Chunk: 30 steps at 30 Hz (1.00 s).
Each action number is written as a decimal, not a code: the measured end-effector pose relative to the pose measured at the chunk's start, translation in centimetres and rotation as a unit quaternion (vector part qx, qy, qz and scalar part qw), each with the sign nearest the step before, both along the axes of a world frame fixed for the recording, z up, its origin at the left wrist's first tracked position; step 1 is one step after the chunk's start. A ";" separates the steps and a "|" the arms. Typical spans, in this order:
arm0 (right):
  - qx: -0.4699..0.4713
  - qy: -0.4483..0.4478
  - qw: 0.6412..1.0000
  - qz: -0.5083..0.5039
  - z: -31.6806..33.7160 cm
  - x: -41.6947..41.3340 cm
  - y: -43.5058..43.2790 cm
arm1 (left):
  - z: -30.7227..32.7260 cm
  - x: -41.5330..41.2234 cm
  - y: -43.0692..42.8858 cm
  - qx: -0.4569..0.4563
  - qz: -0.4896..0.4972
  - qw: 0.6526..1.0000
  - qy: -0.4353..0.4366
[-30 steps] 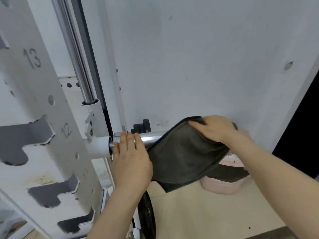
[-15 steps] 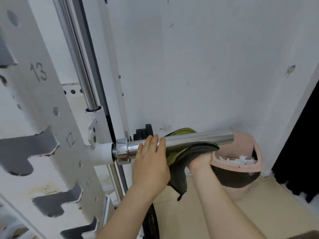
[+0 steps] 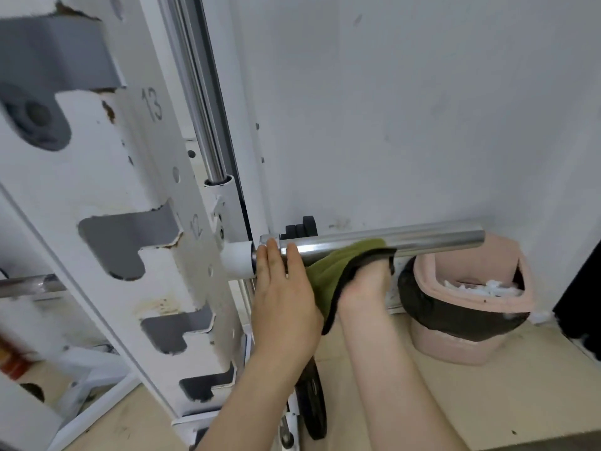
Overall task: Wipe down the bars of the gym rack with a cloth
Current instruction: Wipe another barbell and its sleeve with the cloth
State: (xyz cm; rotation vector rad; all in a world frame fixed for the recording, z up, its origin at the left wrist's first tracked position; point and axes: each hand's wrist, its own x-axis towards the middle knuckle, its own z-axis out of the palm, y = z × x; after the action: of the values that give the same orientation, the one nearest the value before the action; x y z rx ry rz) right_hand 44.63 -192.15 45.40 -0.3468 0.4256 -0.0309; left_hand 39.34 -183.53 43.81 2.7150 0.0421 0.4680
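I note my left hand clasped over the chrome bar beside its white collar, apparently steadying it, while my right hand presses the cloth up against the bar's underside, gripping it.

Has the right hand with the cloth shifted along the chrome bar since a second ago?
Yes. The right hand moved from over the bar to under it, pressing the cloth upward.

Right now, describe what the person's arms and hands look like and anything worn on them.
Both forearms are bare as far as the picture shows: no sleeves in view. The left hand has no glove, ring or watch that shows. The right hand is partly hidden, but its wrist is bare too. No markings show on either arm.
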 end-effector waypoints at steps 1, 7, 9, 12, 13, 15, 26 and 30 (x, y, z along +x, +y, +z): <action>-0.037 0.019 0.999 -0.031 0.6 -0.3 -1.1 | 0.0 -0.1 -0.4 -0.006 -0.003 1.000 0.002; -0.222 -0.011 0.974 -0.037 2.0 -2.9 -4.0 | -0.1 -0.8 -0.2 -0.060 -0.017 0.998 -0.011; -0.301 -0.087 0.947 -0.072 3.7 -3.4 -3.9 | 0.1 -1.3 -0.3 -0.125 -0.019 0.992 -0.018; -0.392 -0.209 0.889 -0.109 6.8 -2.3 -2.3 | 0.2 -2.2 -0.2 -0.245 -0.004 0.969 -0.019; -0.439 -0.243 0.860 -0.087 7.3 -1.5 -1.3 | 0.2 -2.4 0.0 -0.264 0.001 0.964 -0.013; -0.544 -0.294 0.786 0.015 7.2 0.2 1.1 | 0.4 -2.5 0.3 -0.300 0.013 0.954 -0.003; -0.947 -0.151 0.260 0.111 1.6 4.7 -2.1 | 0.1 -1.4 0.2 -0.309 0.046 0.950 0.002; -0.954 -0.175 0.221 0.101 2.9 5.6 1.7 | -0.2 -1.0 1.0 -0.296 0.034 0.955 0.012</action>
State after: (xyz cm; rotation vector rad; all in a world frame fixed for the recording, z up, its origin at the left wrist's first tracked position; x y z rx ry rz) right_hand 50.21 -190.49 48.34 -2.9014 -0.4578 -0.4053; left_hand 38.32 -182.48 43.61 2.1330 0.2419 0.3684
